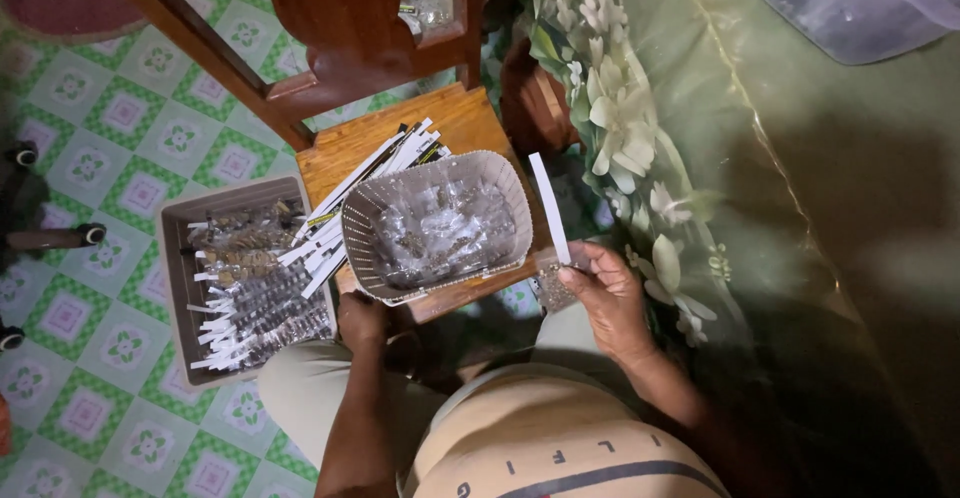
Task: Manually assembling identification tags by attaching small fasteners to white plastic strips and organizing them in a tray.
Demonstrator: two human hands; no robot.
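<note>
The right hand point(608, 298) pinches a long, narrow white paper strip point(549, 208) between thumb and fingers, together with a small clear plastic packet point(553, 286) of dark, speckled contents. The strip stands nearly upright from the fingers, leaning slightly left, flat and plain white; it rises just past the right edge of the wooden stool point(455, 123). The left hand point(360, 318) sits at the stool's near edge, under the rim of a beige slotted basket point(400, 183); whether it grips the rim I cannot tell. The basket rests on the stool's seat and holds a heap of clear filled packets. Behind it, toward the stool's left corner, lies a loose pile of white strips point(370, 173). On the tiled floor to the left of the stool, a grey rectangular tray point(175, 258) holds finished packets, each topped with a white strip. A green flowered cloth point(700, 108) covers the surface to the right.
</note>
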